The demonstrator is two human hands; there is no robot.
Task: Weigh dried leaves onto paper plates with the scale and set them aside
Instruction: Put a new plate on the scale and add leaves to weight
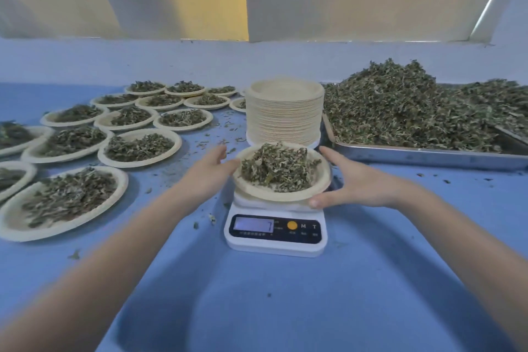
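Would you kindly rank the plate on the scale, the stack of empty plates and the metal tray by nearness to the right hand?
1. Plate on the scale: touching the right hand.
2. Stack of empty plates: behind, slightly left.
3. Metal tray: far right.

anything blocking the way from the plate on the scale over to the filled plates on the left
Nothing visible does. The plate of leaves sits on the scale between the left hand and right hand; only bare blue table with scattered crumbs lies before the filled plates.

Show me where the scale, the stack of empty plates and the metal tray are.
scale (pixel 275 233): head view, front panel.
stack of empty plates (pixel 283 117): head view, side of the stack.
metal tray (pixel 428 156): head view, front wall.
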